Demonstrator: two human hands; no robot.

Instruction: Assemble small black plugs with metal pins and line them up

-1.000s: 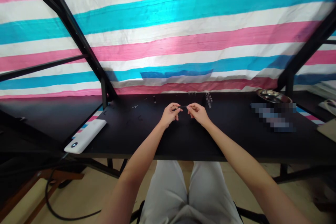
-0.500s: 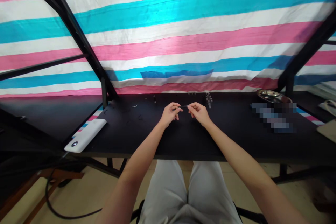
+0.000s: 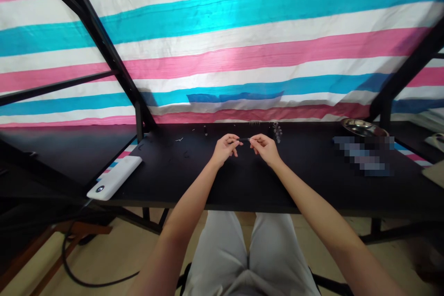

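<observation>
A thin dark stick-like piece (image 3: 244, 139) is held level above the black table (image 3: 173, 180). My left hand (image 3: 225, 149) pinches its left end between thumb and fingers. At its other end, my right hand (image 3: 264, 148) has the fingertips closed on a paler tip. The piece is too small for me to make out its exact kind. Just beyond the right hand lies a cluster of small grey cylindrical pieces (image 3: 278, 133). A single small dark piece with a light end (image 3: 205, 131) stands to the left of my left hand.
A white power bank (image 3: 116, 178) lies at the table's left edge. White scraps (image 3: 179, 139) are on the tabletop. At the back right sits a shiny metal dish (image 3: 364, 127), with a blurred-out item before it. Black frame posts (image 3: 140, 120) rise before a striped sheet (image 3: 222, 55).
The hands have moved very slightly apart, and more of the dark piece shows between them. The view has shifted a little.
</observation>
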